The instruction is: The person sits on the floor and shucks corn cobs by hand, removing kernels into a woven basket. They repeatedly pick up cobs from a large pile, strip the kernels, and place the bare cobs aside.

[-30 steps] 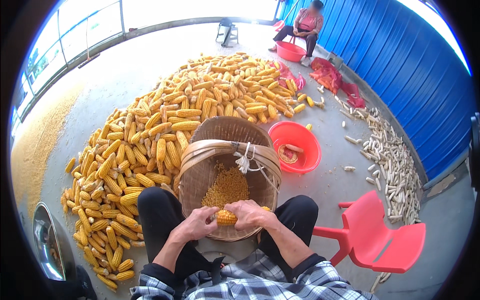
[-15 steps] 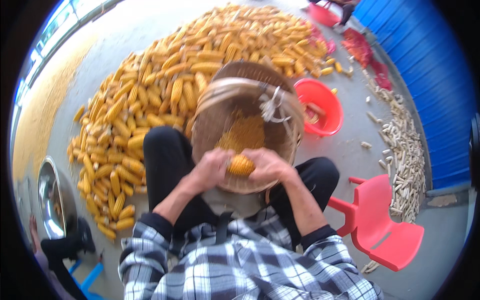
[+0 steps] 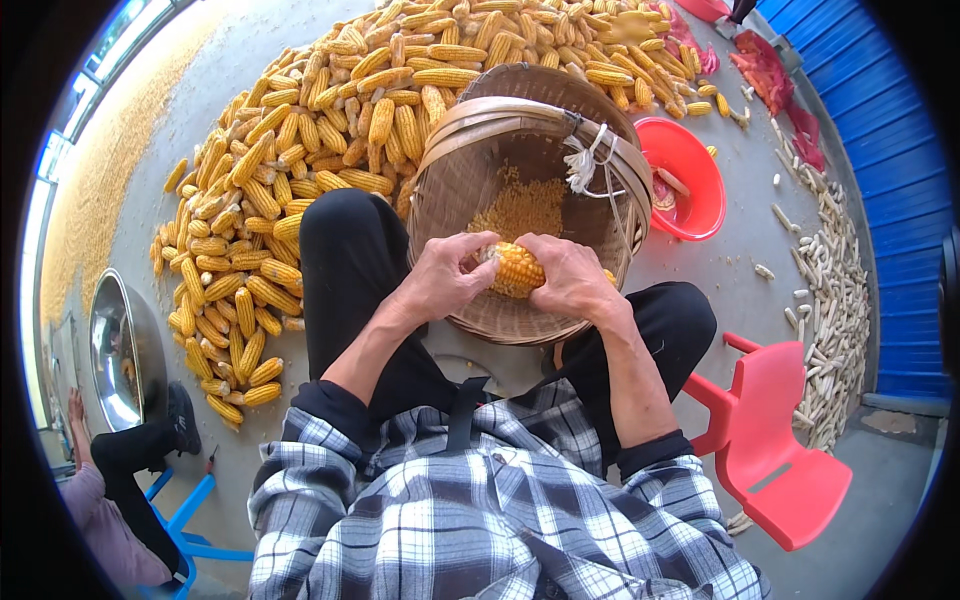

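Note:
An ear of corn (image 3: 517, 270) is held crosswise between my two hands, above the near part of a round woven basket (image 3: 455, 215). My left hand (image 3: 447, 277) grips its pale left end, where some kernels look gone. Around the right end my right hand (image 3: 572, 275) is closed, thumb and fingers against the kernels. Loose corn kernels (image 3: 520, 208) lie on the basket's bottom. White cord (image 3: 592, 160) is tied in a knot at the basket's bent handle. The basket sits between my knees.
A big heap of corn ears (image 3: 260, 210) spreads left and ahead. Right of the basket stands a red basin (image 3: 708, 190); nearer is a red chair (image 3: 765, 430). Bare cobs (image 3: 835, 300) line the blue wall (image 3: 860, 120). At left are a metal bowl (image 3: 110, 350) and a seated person (image 3: 115, 500).
The whole view has shifted, so the basket and my hands appear higher and further right. My left fingers have spread along the ear's left end, and more of the ear shows.

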`<act>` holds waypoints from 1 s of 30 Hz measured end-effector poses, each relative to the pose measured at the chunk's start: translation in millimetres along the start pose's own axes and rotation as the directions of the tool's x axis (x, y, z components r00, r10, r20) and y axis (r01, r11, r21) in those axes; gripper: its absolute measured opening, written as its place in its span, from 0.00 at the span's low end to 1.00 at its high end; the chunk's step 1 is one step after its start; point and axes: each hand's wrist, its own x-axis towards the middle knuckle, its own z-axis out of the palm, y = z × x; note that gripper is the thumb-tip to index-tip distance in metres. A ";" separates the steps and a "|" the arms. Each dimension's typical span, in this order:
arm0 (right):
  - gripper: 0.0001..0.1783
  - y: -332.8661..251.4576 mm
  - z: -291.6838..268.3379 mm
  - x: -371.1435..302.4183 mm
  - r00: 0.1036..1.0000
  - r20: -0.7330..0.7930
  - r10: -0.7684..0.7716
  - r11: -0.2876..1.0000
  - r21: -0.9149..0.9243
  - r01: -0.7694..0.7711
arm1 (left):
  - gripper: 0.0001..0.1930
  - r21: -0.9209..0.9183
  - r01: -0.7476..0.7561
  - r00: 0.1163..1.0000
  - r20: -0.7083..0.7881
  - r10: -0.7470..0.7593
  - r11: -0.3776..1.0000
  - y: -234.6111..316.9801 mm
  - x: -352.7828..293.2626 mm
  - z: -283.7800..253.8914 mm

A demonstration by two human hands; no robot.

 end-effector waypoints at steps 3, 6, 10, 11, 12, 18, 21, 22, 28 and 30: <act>0.27 2.6 7.1 -0.7 1.000 0.012 -0.026 0.998 -0.057 0.027 | 0.21 0.099 0.030 0.999 0.025 -0.032 0.995 4.6 -1.0 -1.9; 0.26 2.1 9.4 -0.9 0.999 0.049 -0.019 0.993 -0.116 0.024 | 0.21 0.089 0.051 0.996 0.064 -0.057 0.995 4.1 -0.4 0.9; 0.20 -3.0 18.4 3.1 0.996 0.084 0.002 0.973 -0.231 0.018 | 0.18 0.312 0.011 0.996 0.078 -0.037 0.950 -8.0 -0.4 12.2; 0.20 -3.0 19.9 4.2 0.995 0.095 0.014 0.969 -0.246 0.010 | 0.17 0.413 -0.073 0.996 0.071 0.048 0.908 -12.8 1.3 17.1; 0.20 -2.6 20.9 4.9 0.994 0.106 0.026 0.965 -0.261 0.002 | 0.16 0.443 -0.053 0.998 0.065 0.027 0.895 -16.2 1.1 22.0; 0.20 -1.5 16.2 2.0 0.997 0.077 0.018 0.986 -0.169 -0.005 | 0.12 0.388 -0.115 0.991 -0.021 0.134 0.914 -36.3 8.0 20.7; 0.23 -5.1 5.2 2.8 0.995 0.084 0.062 0.998 -0.028 -0.060 | 0.14 -0.094 0.121 0.991 -0.046 -0.126 0.988 -23.7 8.0 10.4; 0.24 -4.1 4.8 3.0 0.993 0.087 0.079 0.996 0.040 -0.083 | 0.14 -0.303 0.277 0.958 0.017 -0.286 0.912 -17.9 8.3 6.0; 0.28 -2.3 -5.0 1.9 0.991 0.130 0.007 0.886 0.459 -0.066 | 0.20 -0.584 0.193 0.977 0.189 -0.100 0.789 5.3 3.5 -0.1; 0.28 -3.4 3.0 3.2 0.991 0.133 0.003 0.827 0.557 -0.077 | 0.19 -0.613 0.186 0.981 0.157 -0.113 0.768 0.1 0.4 6.5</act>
